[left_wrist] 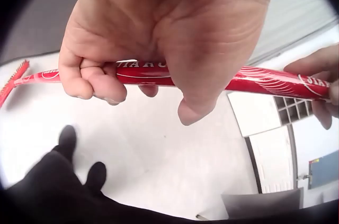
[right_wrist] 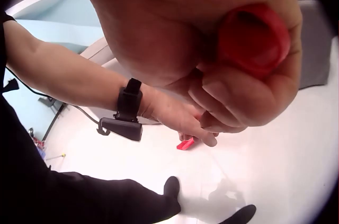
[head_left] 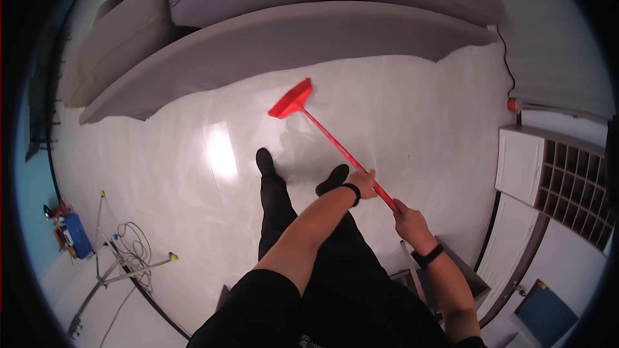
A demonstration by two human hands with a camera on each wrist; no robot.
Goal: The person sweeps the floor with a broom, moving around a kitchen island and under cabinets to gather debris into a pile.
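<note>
A red broom slants across the head view, its wide head [head_left: 293,98] on the pale floor in front of the sofa. My left hand [head_left: 364,183] grips the red handle [head_left: 329,136] partway along. In the left wrist view the left hand [left_wrist: 169,38] has its fingers curled round the printed handle [left_wrist: 145,73], thumb hanging over the near side. Higher up, my right hand [head_left: 412,224] holds the handle near its top. The right wrist view shows the right hand [right_wrist: 212,49] wrapped round the handle's round red end [right_wrist: 255,41].
A grey sofa [head_left: 309,35] runs along the far side. My black shoes [head_left: 265,162] stand near the broom. At the left are a thin metal stand [head_left: 138,272] and coiled cable [head_left: 132,245]. White cabinets [head_left: 519,161] and a slotted rack [head_left: 574,183] line the right.
</note>
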